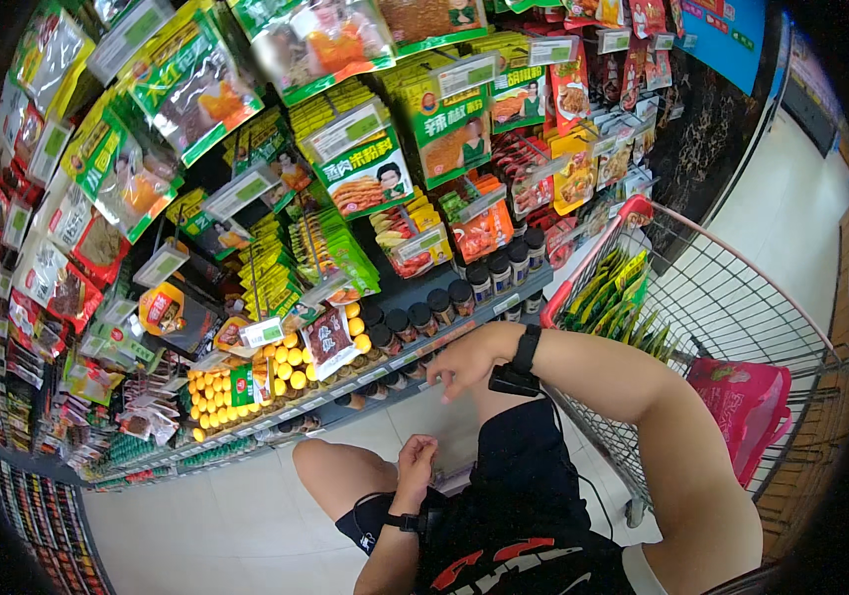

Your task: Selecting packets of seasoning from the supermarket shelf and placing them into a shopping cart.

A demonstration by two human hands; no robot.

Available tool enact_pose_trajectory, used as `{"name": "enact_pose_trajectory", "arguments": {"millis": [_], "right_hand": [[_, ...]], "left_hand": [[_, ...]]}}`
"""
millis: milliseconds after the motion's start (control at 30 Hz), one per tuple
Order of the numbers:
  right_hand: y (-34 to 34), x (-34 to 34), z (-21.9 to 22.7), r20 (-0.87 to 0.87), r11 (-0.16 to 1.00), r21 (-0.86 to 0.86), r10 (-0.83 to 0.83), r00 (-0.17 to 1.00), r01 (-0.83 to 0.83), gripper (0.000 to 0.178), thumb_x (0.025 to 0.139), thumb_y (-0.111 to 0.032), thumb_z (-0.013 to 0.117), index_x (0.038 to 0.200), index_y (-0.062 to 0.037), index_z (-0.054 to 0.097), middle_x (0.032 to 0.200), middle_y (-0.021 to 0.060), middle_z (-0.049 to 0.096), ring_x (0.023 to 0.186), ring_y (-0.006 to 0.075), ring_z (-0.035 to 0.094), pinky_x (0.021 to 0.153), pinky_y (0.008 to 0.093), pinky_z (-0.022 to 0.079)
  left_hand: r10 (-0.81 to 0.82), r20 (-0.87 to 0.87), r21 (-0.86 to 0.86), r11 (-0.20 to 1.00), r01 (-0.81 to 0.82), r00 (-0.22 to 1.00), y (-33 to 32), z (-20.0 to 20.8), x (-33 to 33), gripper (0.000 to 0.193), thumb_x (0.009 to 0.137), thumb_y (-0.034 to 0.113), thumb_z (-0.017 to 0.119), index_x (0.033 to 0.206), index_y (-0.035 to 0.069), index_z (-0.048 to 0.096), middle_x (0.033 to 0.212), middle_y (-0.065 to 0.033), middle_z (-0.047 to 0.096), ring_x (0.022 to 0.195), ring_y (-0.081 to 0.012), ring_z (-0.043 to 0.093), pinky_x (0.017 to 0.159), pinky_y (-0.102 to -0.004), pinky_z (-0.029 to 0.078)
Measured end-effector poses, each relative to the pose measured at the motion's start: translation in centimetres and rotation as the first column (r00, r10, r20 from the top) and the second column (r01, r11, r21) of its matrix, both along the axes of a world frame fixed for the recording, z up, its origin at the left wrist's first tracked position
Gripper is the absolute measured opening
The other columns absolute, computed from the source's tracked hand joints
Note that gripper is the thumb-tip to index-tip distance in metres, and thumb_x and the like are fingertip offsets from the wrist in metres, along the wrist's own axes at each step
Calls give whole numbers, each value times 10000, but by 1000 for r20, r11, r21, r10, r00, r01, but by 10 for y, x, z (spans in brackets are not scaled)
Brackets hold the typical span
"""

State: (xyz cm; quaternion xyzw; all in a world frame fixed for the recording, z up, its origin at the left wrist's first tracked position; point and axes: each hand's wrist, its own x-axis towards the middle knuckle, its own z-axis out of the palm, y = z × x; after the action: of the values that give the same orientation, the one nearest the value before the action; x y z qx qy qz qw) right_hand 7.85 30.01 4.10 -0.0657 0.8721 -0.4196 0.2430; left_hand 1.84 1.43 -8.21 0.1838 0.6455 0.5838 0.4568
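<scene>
My left hand [418, 460] hangs over my thigh, its fingers curled in and nothing seen in them. My right hand [479, 359] reaches left in front of the lower shelf, fingers loosely bent and apart, holding nothing that shows. Just beyond it stands a row of small black-lidded spice jars [439, 305] on the shelf. A dark red and white packet [330, 343] leans against yellow-capped bottles [218, 396] farther left. Green and yellow seasoning packets [362, 164] hang on hooks above. Beside my right arm, a shopping cart [732, 260] holds several green and yellow packets [615, 293].
A pink bag [739, 407] also lies in the cart. The cart's red handle end [633, 210] nearly meets the shelving. Racks of hanging packets [58, 283] curve round on the left. Pale tiled floor [216, 521] lies below, and a dark marbled pillar [707, 149] stands behind the cart.
</scene>
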Motion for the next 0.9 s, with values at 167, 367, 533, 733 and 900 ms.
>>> {"name": "enact_pose_trajectory", "arguments": {"millis": [167,367,533,733,900], "right_hand": [[12,-14,-19,-111,953,265,-119,987,145,545,832,-459,616,1132,-4,589,1024,181,655,903,336,631,745,431,488],[12,-8,-21,-36,953,282,-105,994,111,506,803,-443,642,1024,13,654,990,198,669,916,335,645,763,458,498],[27,-1,-10,-60,921,335,-190,980,199,524,769,-443,670,1046,1,653,1001,200,670,936,331,646,776,458,499],[29,-9,-19,-69,903,418,-78,995,100,452,784,-432,648,1033,-56,678,953,160,681,902,318,645,769,460,499],[31,-6,-41,-154,853,405,-292,944,330,354,624,-291,745,921,-99,745,925,131,703,951,325,649,852,466,493]], "left_hand": [[-94,-60,34,995,96,994,37,34,-19,15,902,81,576,900,66,578,789,28,554,721,-77,490,664,-229,399],[-155,-300,62,982,181,941,116,103,-79,71,888,106,600,950,72,591,817,34,573,751,-81,512,695,-228,414],[-21,-462,194,973,124,887,189,169,-125,309,872,102,628,1170,66,556,1039,-11,591,968,-119,546,842,-264,444],[166,-700,301,951,76,695,248,231,-151,717,847,179,679,1433,46,288,1430,-142,369,1308,-262,375,1056,-397,326],[113,-609,277,958,77,785,272,239,-145,736,854,236,675,1439,50,269,1455,-144,333,1291,-263,391,1047,-424,313]]}}
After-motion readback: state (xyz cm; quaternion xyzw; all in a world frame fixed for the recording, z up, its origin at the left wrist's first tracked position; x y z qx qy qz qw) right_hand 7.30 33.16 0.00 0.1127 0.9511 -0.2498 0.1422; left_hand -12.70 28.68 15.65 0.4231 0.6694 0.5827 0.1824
